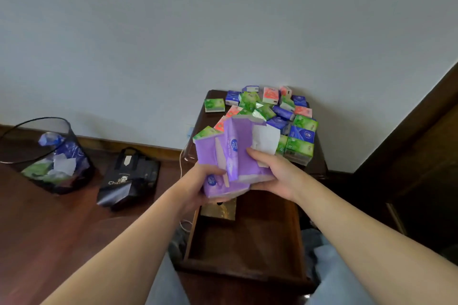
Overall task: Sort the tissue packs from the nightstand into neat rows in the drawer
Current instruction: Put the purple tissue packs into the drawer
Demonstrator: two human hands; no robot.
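Centrally, a purple multipack wrapper (231,156), torn open and part slack, gripped from both sides: left hand (198,181) curled round its lower left corner, right hand (277,176) cupping its right edge with thumb on top. Held in the air above the open drawer (247,242), in front of the nightstand (319,166). Seemingly the unwrapping step, small packs yet to come out; hard to tell how many remain inside. Next move likely calls for freeing the packs from the film and laying them flat, edge to edge, along the drawer's back.

Behind, a loose heap of small tissue packs (277,116) in green, blue and pink on the nightstand top, unsorted. Drawer dark inside, holding only a gold box (218,212) at its far left corner. To the left on the floor, a wire bin (53,156) with crumpled wrappers and paper, and beside it a black bag (128,178).
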